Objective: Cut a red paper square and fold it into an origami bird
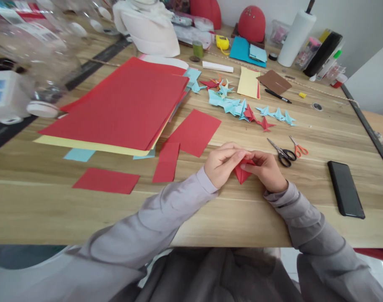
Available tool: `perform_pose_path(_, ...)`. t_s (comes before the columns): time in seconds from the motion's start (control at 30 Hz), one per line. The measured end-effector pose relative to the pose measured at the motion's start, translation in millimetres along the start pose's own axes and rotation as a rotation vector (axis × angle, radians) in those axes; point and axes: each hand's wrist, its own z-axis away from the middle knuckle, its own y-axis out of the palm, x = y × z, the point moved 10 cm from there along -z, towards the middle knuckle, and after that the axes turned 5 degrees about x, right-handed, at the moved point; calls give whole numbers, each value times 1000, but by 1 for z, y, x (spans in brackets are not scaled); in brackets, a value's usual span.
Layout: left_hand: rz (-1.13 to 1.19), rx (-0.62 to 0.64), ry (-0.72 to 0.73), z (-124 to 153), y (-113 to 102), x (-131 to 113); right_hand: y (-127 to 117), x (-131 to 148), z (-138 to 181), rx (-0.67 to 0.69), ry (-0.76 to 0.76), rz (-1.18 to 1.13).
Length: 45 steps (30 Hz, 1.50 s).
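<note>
Between both hands is a small piece of folded red paper (241,175), its pointed corner facing me and a crease down its middle. My left hand (222,164) pinches it from the left, thumb and fingers pressed together near its top. From the right, my right hand (267,168) grips the same paper with thumb and fingers. The fingers cover its upper part. Red paper rectangles (199,133) lie to the left of my hands. Black-handled scissors (282,153) and orange-handled scissors (298,147) rest just beyond my right hand.
A stack of red and yellow sheets (125,105) covers the left middle. Folded blue paper cranes (229,105) and a red one (266,124) lie beyond my hands. A phone (345,188) is at right. Plastic bottles (43,63) crowd the far left; a paper roll (297,37) stands behind.
</note>
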Motion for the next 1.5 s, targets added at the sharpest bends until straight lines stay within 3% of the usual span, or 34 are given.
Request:
perform_pose_path(0.33,8,125,-3,-2,12,4,-2,-2,1,1,62,-9)
perform_pose_path(0.67,-215,-15,135,3,7,-11,12,1,2,82,21,47)
perform_pose_path(0.9,-163,-126,39,4,-7,-2,12,-3,3,71,63,37)
perform_pose_path(1.13,-30,18,60,3,4,-3,8,-1,2,54,73,-40)
perform_pose_path(1.5,-47,-43,82,2,1,-4,9,-3,2,85,52,-16)
